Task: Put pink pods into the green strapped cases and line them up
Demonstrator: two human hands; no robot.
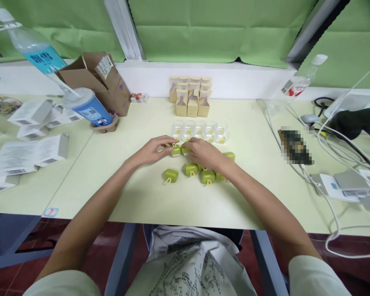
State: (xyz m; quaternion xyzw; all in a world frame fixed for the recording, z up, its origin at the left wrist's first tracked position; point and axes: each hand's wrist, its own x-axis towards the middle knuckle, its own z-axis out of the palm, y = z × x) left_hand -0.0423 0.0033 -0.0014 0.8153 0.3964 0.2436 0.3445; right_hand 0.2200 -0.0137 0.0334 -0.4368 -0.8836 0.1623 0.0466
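Observation:
Fingers of my left hand [156,151] are closed round a small green case [175,150] with a pale yellow loop. Beside it, my right hand [203,152] has its fingers bent over another green case [186,151]. Nearer me lie several more green cases, among them one at the left [171,176], one in the middle [191,169] and one further right [207,177]; some are partly hidden under my right forearm. Just beyond my hands stand rows of clear round cups [199,129] with yellow bits inside.
Small open tan boxes [193,102] stand by the wall. At the left are a brown carton [111,86], a blue cup [94,109], a large bottle [40,53] and white boxes [33,154]. Cables [323,193], a pixelated item [296,147] and a clear bottle [299,84] occupy the right.

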